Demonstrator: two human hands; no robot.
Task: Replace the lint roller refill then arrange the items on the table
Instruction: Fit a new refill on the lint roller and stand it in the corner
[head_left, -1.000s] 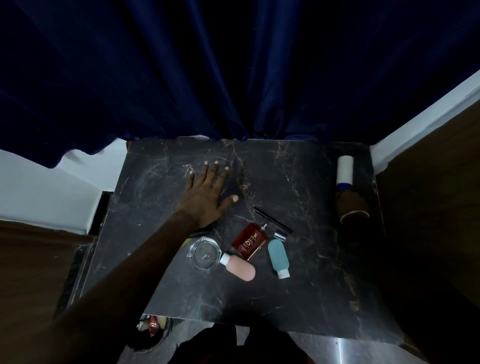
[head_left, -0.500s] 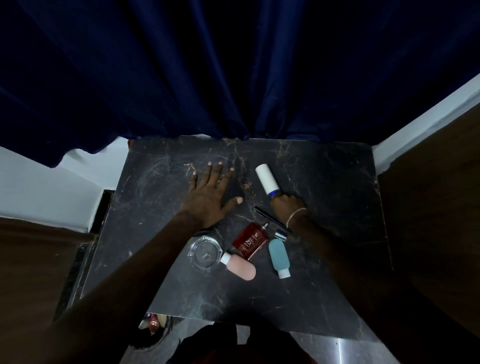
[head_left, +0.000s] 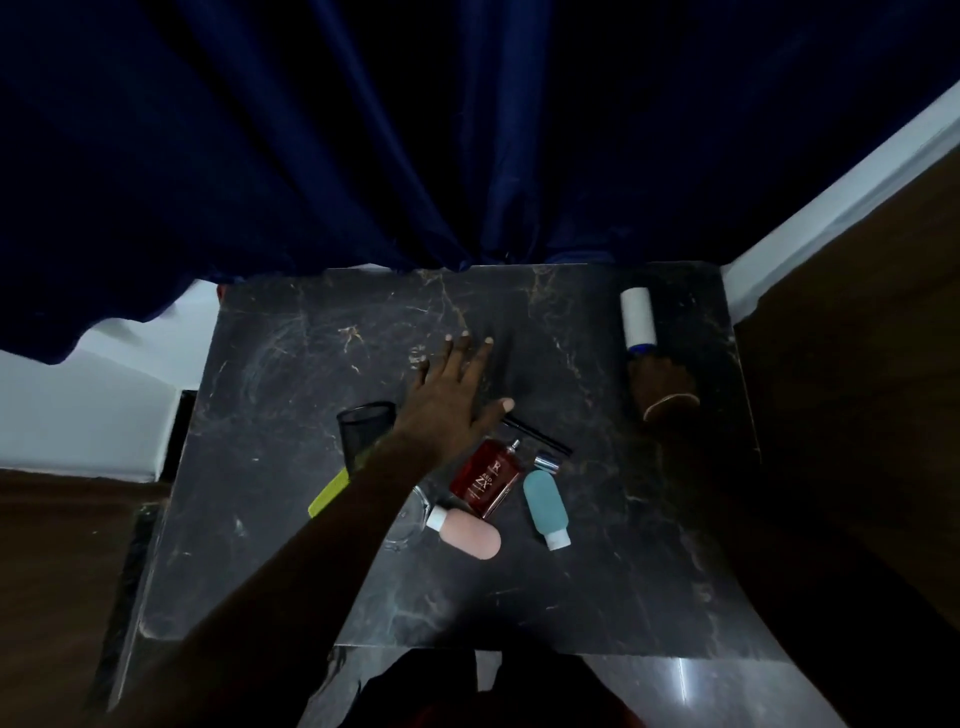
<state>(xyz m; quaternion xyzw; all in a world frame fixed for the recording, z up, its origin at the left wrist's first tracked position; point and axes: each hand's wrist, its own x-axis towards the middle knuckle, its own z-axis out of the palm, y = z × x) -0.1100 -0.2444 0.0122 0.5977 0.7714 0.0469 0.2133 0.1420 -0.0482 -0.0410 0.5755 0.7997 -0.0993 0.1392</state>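
The lint roller (head_left: 638, 317), with a white roll and a blue collar, lies near the far right corner of the dark marble table (head_left: 291, 395). My right hand (head_left: 662, 384) grips its handle just below the roll; the handle is hidden in my fist. My left hand (head_left: 457, 395) rests flat on the table's middle with fingers spread, holding nothing. Just in front of it lie a red perfume bottle (head_left: 485, 480), a teal squeeze bottle (head_left: 545, 506), a pink squeeze bottle (head_left: 467, 530), a black pen (head_left: 537, 439) and a small silver cap (head_left: 546, 462).
A black mesh cup (head_left: 363, 431) and a yellow-green flat piece (head_left: 327, 491) lie left of my left forearm. A clear glass ashtray (head_left: 405, 519) sits partly under that forearm. Dark blue curtains (head_left: 467, 156) hang behind the table's far edge.
My right hand has carried the lint roller from the table's middle to the far right corner. The left hand stays flat. The mesh cup and yellow-green piece have come into view.
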